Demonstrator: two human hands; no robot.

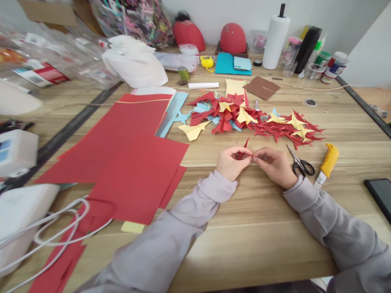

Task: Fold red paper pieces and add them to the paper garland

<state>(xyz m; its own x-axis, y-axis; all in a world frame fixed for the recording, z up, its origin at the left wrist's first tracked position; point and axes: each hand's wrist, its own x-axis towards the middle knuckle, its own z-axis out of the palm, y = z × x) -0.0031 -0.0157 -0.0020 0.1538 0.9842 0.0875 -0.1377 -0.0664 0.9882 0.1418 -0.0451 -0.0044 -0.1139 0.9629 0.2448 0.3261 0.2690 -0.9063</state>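
Observation:
A small folded piece of red paper (245, 149) stands up between the fingers of my left hand (231, 162). My right hand (274, 165) is closed in a pinch, its fingertips meeting those of my left hand; what it pinches is too small to make out. Beyond both hands lies a pile of folded paper shapes, with red ones (225, 120), yellow ones (245, 116) and blue ones (182, 117). Large red paper sheets (131, 171) are spread to the left of my left hand.
Black-handled scissors (301, 165) and a yellow-handled cutter (330, 160) lie right of my right hand. A phone (380, 197) is at the right edge. White cables (73, 215) loop over paper at lower left. Bottles, a tape measure (207, 62) and a white roll (276, 42) stand behind.

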